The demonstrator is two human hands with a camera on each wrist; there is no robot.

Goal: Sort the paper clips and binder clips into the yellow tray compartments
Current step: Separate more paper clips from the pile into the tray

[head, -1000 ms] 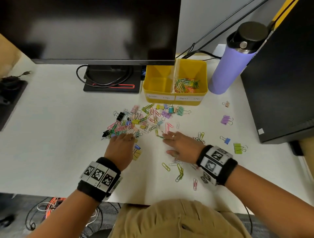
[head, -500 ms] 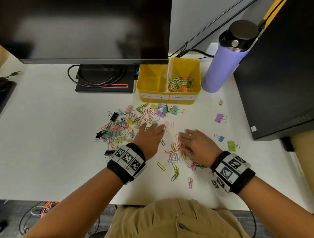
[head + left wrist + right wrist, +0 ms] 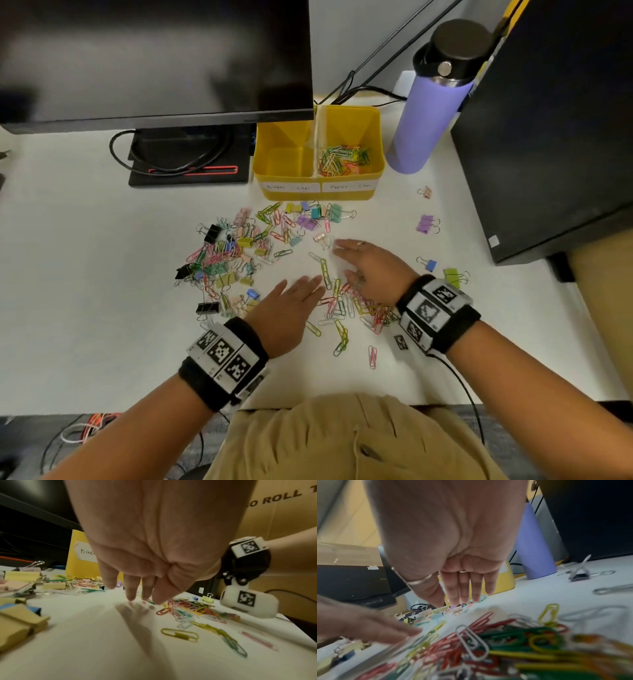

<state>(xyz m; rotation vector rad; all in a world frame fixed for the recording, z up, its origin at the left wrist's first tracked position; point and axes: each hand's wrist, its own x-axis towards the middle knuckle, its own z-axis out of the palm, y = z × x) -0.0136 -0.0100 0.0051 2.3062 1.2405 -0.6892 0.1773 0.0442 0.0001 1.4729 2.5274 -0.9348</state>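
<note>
The yellow tray (image 3: 317, 195) stands at the back of the white desk; its right compartment holds coloured paper clips (image 3: 344, 159), its left one shows bare. A mixed pile of paper clips and binder clips (image 3: 239, 253) lies in front of the tray. A heap of paper clips (image 3: 356, 305) sits between my hands. My left hand (image 3: 291, 308) lies flat, fingers straight, its tips beside the heap. My right hand (image 3: 370, 270) is spread open over the desk, fingers reaching toward a small binder clip (image 3: 320, 237). Both wrist views show straight fingers holding nothing.
A purple bottle (image 3: 428, 113) stands right of the tray. A monitor (image 3: 154, 58) overhangs the desk's back; a dark box (image 3: 555, 120) blocks the right side. Stray binder clips (image 3: 426, 224) lie at right. Loose paper clips (image 3: 342, 337) sit near the front edge.
Both hands swept paper clips out of the pile toward me into a heap. The left hand slid right and back; the right hand now reaches forward again.
</note>
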